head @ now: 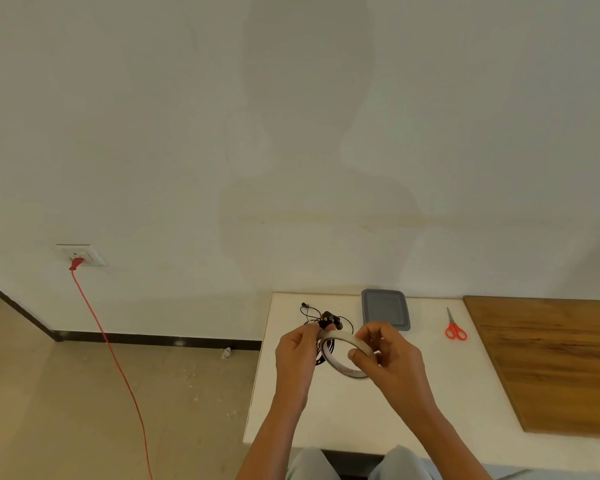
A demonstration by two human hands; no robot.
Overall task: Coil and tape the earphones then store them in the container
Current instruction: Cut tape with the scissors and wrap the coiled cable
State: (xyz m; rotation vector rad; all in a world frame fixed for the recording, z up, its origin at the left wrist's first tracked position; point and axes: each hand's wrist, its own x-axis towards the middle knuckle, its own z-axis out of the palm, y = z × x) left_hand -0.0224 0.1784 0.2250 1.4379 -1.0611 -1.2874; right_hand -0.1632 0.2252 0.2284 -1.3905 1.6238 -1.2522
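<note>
Holding the earphones (pixel 329 320) in my left hand (pixel 297 351), I pinch the black bundle near its top w/ thumb and fingertips, a little above the counter (pixel 326 410). The cable looks mostly gathered in loops, but some thin loops and one earbud stick out on the wall side. So I judge the coil is made only roughly, not tidy. My right hand (pixel 388 362) is closed around the tape roll (pixel 343 337), thumb on the outer band and fingers curled over the rim. The roll is touching the bundle or just beside it, I cannot tell which. If a free tape end is already lifted, I cannot see it, it is too small.

The progress, in my opinion: coiling is more or less finished, and taping is at its very beginning, i.e. no strip is visible around the cable yet. Left to do: pull out a piece of tape, wrap it on the coil and cut it, prob. w/ the red scissors (pixel 456 327), which lie on the counter to the right. After this comes the storing. The grey container (pixel 385 308) stands at the back of the counter, just behind my hands, and I see nothing inside it. It seems open, no lid visible, but from this angle I am not sure.
</note>
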